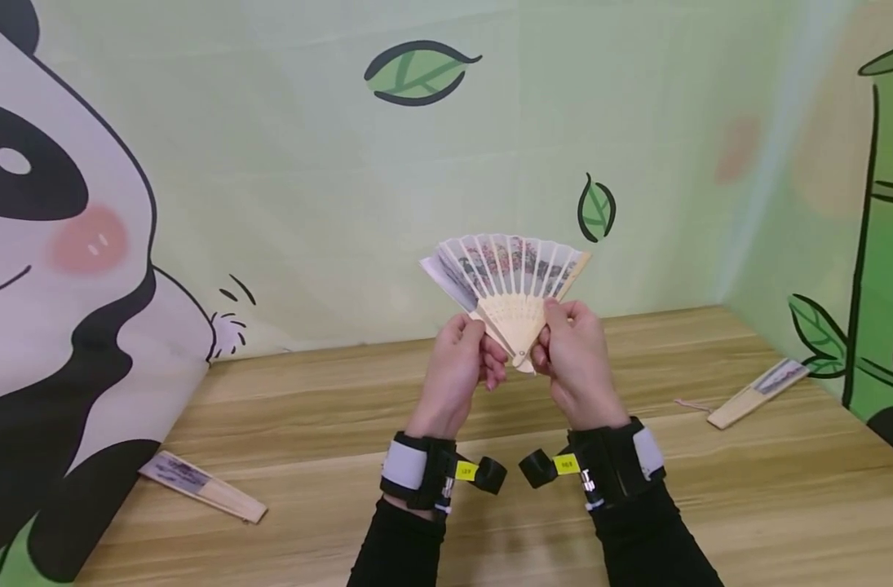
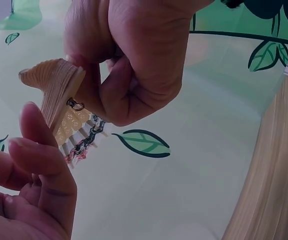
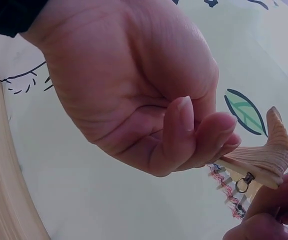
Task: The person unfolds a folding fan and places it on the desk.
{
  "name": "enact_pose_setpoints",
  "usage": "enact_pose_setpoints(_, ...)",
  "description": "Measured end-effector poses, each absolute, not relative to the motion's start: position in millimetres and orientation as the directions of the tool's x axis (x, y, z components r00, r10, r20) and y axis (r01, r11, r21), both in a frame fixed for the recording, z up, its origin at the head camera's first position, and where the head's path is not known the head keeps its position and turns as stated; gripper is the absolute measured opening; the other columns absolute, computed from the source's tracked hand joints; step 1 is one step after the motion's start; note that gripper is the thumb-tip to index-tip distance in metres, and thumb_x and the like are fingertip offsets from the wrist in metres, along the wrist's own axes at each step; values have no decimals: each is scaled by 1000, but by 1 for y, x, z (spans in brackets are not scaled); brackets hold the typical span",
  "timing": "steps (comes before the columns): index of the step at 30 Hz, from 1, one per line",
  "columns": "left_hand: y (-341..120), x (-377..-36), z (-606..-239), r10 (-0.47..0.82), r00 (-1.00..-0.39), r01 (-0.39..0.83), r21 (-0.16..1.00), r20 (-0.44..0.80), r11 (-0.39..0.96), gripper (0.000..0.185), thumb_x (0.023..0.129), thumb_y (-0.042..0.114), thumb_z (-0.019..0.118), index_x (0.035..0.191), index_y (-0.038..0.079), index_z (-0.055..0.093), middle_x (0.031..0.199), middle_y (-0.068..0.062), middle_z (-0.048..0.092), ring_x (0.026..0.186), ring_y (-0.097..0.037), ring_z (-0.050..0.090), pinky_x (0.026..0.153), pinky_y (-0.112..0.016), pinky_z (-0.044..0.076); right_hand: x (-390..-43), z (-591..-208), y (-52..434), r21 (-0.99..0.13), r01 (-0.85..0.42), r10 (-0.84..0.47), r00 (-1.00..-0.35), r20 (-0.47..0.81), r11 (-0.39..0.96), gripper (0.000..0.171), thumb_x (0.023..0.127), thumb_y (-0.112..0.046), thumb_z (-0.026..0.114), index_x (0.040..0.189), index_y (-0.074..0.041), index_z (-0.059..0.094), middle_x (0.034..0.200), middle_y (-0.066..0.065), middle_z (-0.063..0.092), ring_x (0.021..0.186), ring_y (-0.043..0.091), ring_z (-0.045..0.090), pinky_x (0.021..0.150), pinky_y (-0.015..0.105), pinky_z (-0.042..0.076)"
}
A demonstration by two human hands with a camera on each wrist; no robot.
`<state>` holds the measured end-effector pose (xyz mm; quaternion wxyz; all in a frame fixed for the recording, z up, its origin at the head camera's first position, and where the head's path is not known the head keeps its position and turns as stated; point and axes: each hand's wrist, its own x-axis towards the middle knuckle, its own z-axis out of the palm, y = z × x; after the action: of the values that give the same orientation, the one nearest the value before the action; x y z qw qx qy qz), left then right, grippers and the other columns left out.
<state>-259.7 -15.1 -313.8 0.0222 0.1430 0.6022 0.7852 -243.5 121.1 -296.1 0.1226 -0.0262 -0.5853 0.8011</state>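
Bamboo ribs and a printed paper leaf make up the folding fan (image 1: 506,281), which is held partly spread in the air above the wooden table (image 1: 490,505), in front of the green wall. It is gripped low on its sticks from both sides. The left hand (image 1: 459,367) is raised with the wrist bent back, its fingers curled around the left guard near the pivot. The right hand (image 1: 574,359) is lifted to the same height, its thumb and fingertips pinched on the right guard. In the wrist views the small metal ring (image 3: 242,183) at the fan's rivet is seen between the two hands. Both forearms are angled upward from the lower edge, with black wristbands worn over dark sleeves. Two closed fans are left lying on the table, one at the left (image 1: 202,486) and one at the right (image 1: 758,393).
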Motion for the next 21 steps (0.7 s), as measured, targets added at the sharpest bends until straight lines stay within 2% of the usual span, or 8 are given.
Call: enact_pose_setpoints(21, -9, -259, -316, 207, -953, 148, 934, 222, -324, 17, 103, 13, 35, 96, 4, 47, 69, -4, 58, 50, -11, 52, 42, -20, 38, -243, -298, 120, -921, -244, 289, -945, 155, -303, 22, 107, -27, 38, 100, -6, 41, 64, -2, 39, 47, 7, 39, 40, 19, 30)
